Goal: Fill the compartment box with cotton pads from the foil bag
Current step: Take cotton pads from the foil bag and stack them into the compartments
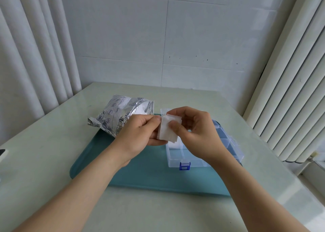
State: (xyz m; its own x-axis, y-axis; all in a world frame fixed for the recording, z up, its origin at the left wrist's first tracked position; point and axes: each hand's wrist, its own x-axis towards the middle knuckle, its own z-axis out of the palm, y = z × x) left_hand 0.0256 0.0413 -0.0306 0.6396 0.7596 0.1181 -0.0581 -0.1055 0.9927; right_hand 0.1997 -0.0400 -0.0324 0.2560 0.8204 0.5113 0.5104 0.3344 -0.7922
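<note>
Left hand (140,131) and right hand (195,131) pinch a stack of cotton pads (167,129) over the compartment box (175,158), one section already holding pads, others apparently unfilled.

We count one foil bag (114,115), one clear compartment box (175,161) with one blue latch (184,166), and one teal tray (140,170), all on one bench (52,161). There are two hands, the left hand (139,133) and the right hand (195,131), with one small stack of cotton pads (167,129) pinched between them. We cannot tell how many pads it holds.
</note>
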